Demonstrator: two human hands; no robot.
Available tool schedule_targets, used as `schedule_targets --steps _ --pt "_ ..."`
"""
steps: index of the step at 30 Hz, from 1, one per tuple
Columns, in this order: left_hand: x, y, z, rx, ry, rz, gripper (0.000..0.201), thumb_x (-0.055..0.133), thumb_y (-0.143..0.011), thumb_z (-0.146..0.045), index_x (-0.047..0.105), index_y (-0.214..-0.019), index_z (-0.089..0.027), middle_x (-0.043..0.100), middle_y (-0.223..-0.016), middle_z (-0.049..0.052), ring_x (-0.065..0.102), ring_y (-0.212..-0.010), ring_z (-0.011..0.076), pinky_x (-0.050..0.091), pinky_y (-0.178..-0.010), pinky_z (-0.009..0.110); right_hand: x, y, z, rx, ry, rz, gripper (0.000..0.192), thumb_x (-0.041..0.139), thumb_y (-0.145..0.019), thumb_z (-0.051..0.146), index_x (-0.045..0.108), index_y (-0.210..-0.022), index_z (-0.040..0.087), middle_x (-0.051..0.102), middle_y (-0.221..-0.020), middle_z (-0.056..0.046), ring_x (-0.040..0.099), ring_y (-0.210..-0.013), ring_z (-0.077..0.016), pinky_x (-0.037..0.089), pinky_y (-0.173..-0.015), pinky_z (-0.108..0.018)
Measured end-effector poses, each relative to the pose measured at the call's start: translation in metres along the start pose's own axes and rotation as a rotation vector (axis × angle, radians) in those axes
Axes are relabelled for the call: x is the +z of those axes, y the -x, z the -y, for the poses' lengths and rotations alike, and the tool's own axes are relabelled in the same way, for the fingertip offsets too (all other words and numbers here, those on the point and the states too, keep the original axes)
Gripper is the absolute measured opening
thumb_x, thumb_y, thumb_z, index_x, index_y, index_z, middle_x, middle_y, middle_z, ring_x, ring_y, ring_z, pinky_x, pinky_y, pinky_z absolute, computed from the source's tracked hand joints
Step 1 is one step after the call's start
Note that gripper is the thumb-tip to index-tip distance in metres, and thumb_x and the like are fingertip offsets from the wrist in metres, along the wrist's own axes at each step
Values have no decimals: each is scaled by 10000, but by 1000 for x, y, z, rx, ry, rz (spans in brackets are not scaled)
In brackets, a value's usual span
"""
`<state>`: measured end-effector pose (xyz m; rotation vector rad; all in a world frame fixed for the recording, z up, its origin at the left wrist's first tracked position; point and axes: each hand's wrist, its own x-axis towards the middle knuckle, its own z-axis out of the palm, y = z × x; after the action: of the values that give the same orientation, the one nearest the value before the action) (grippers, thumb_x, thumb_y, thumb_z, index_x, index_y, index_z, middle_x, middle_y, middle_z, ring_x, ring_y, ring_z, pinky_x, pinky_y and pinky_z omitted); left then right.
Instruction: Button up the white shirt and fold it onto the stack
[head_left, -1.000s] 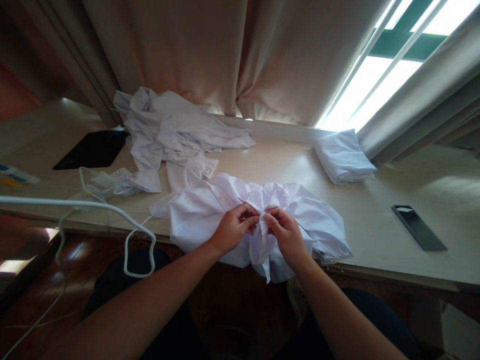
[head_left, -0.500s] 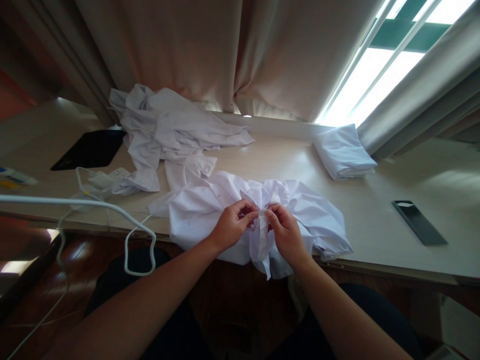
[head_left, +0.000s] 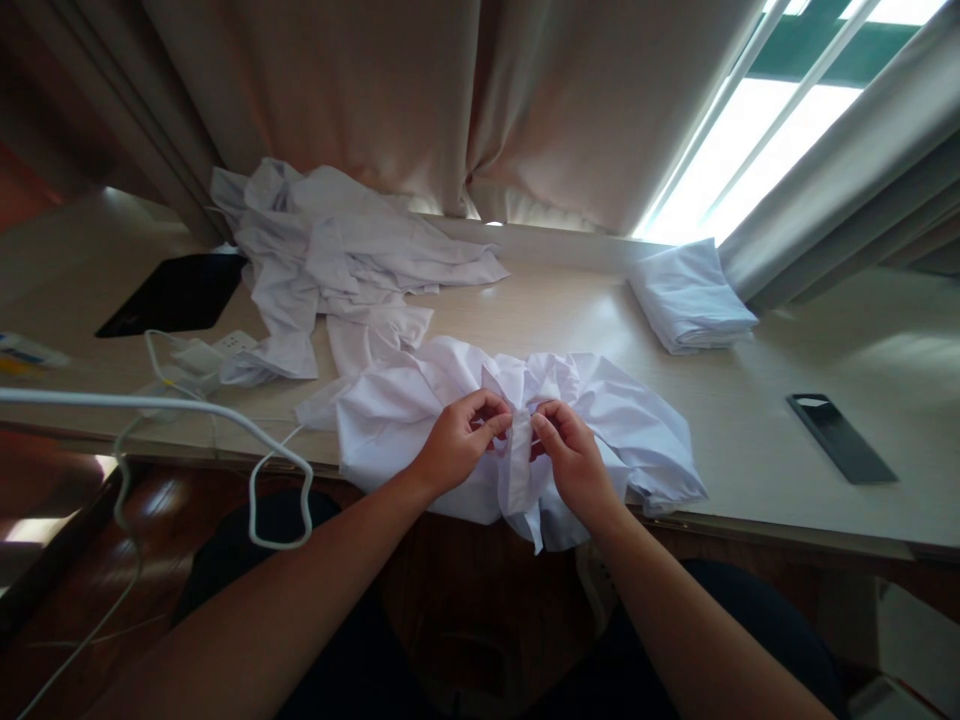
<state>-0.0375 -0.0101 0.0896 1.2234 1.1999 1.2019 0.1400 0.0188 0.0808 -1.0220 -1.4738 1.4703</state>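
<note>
A crumpled white shirt lies at the near edge of the pale wooden desk, part of it hanging over the edge. My left hand and my right hand meet at its middle, each pinching a narrow strip of the fabric between thumb and fingers. The strip hangs down between the two hands.
A heap of unfolded white garments lies at the back left. A folded white garment sits at the back right by the curtain. A dark flat device, a black pad and white cables with a power strip are nearby.
Both hands stay pinched on the shirt's strip, working it slightly; the view has tilted a little, so everything sits a bit higher in the frame.
</note>
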Motion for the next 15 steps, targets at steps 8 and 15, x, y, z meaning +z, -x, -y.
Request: schedule_targets --steps 8,15 --pt "-3 1 1 37 21 -58 273 660 -895 -422 601 -941 -159 610 -783 12 599 -695 124 501 -611 239 1 9 0 -2 140 139 266 627 -914 489 617 -945 224 590 -822 -3 533 -716 -150 453 -629 -278" --pt "-3 1 0 95 -43 7 340 603 -942 -402 492 -1197 -205 668 -908 27 654 -834 147 528 -798 294 -8 1 1 23 -17 47 262 649 -908 462 625 -848 208 543 -699 26 490 -627 -121 410 -585 -258"
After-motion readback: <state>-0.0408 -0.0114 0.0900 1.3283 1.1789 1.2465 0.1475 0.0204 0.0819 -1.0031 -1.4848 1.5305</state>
